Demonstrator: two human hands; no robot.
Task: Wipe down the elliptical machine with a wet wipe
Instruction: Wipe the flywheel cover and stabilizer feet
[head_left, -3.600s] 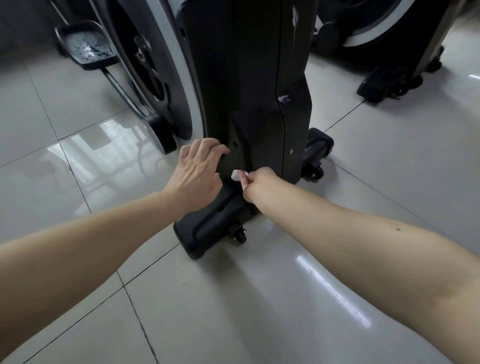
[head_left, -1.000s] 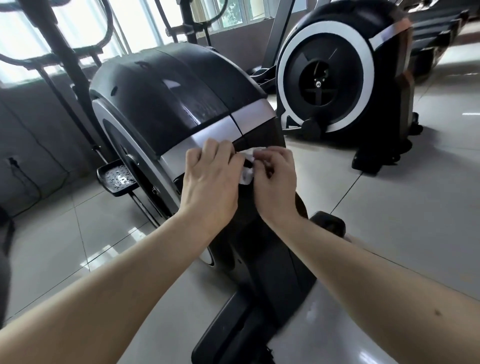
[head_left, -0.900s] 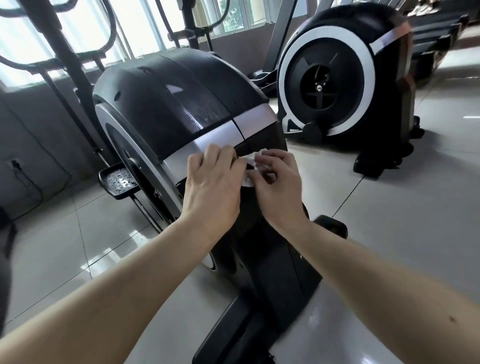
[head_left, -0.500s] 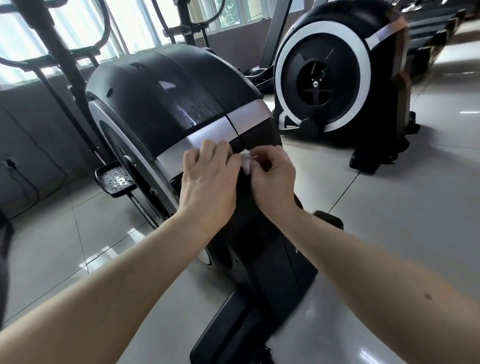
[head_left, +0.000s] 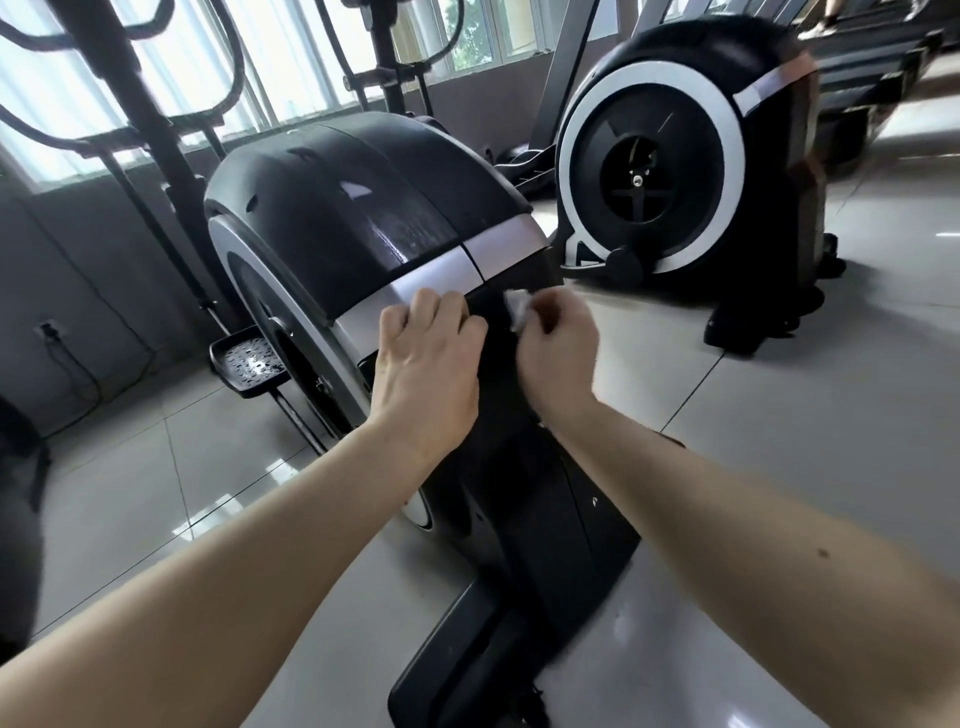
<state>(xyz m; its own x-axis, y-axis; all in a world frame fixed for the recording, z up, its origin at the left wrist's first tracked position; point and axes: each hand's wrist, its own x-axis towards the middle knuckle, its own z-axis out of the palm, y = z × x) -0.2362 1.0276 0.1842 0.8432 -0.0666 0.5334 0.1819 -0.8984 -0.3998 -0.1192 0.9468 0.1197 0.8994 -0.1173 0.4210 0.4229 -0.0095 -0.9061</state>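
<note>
Below the silver band, the right hand, pinching the wipe, has parted from the curled, empty left hand; wiping of the machine resumes here.

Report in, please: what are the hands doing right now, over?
Left hand curled, resting on elliptical. Right hand pinches wipe at its dark rear panel. Nothing blocking the wiping.

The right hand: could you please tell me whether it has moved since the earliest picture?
Yes. The right hand with the wet wipe has risen from the machine's base foot to just below the silver band.
</note>
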